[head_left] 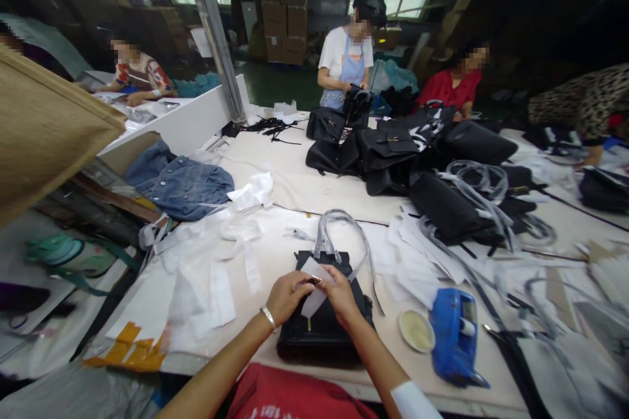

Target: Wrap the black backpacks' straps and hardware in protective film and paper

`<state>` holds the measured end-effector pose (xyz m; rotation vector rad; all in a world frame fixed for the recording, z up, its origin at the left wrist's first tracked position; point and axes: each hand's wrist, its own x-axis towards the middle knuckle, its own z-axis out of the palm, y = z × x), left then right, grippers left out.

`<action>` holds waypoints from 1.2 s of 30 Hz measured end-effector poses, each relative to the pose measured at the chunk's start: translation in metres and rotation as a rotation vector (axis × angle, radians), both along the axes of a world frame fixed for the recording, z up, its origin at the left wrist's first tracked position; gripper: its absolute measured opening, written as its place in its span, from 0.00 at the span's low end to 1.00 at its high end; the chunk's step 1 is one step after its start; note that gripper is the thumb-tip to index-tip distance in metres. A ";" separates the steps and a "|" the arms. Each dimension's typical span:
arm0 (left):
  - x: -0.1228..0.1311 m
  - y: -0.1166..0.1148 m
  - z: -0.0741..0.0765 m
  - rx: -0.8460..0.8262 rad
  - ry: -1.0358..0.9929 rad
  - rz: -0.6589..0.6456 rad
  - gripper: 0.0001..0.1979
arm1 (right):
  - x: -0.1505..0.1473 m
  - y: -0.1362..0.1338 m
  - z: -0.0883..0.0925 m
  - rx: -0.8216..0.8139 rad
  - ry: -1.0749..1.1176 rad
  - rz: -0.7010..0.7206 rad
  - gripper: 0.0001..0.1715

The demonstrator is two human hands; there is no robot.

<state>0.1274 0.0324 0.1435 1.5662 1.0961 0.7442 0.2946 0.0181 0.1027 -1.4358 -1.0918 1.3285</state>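
Observation:
A black handbag (319,344) lies in front of me at the table's near edge, its handles (339,219) wrapped in clear plastic. Above its flap, my left hand (286,298) is closed, thumb and fingers pinching a small metal clasp (315,279). My right hand (340,296) meets it from the other side, fingers closed over a thin white sheet (310,308) that lies across the bag's front. How the clasp is joined to the bag is hidden by my fingers. A bracelet (268,319) circles my left wrist.
Right of the bag are a small round dish (416,331) and a blue tape dispenser (453,334). Black bags (388,147) pile up across the table. White scraps (223,294) and a denim garment (184,183) lie left. Several people work beyond, one in a blue apron (354,62).

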 end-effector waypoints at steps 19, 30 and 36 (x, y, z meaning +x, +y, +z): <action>-0.007 0.000 -0.013 -0.135 0.184 0.244 0.41 | -0.008 -0.003 0.041 0.147 -0.298 0.188 0.16; -0.001 0.000 0.001 -0.576 -0.326 -0.036 0.23 | -0.014 -0.006 0.037 0.154 -0.267 -0.068 0.07; 0.001 -0.001 -0.002 -0.515 -0.445 0.038 0.25 | -0.013 0.001 0.032 0.110 -0.226 -0.103 0.08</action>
